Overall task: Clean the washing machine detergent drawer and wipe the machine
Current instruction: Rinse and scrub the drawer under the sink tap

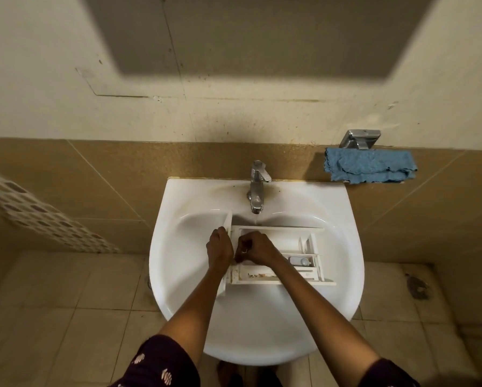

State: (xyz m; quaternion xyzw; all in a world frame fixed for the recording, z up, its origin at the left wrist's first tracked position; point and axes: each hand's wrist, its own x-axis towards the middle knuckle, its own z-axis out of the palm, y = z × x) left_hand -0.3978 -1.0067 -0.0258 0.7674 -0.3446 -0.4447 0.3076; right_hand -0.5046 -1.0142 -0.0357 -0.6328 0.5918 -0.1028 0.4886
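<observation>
White plastic detergent drawer [291,243] lies across the white ceramic basin [262,331], under the running chrome tap [258,188]. Left hand [220,248] grasps its front panel end. Right hand [255,247] is curled inside the left compartment; whether it holds anything cannot be determined.

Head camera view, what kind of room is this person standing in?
Most likely a bathroom: a white washbasin with a chrome tap running, tan wall tiles behind it and a tiled floor below. The left hand holds a detergent drawer in the washbasin.
</observation>
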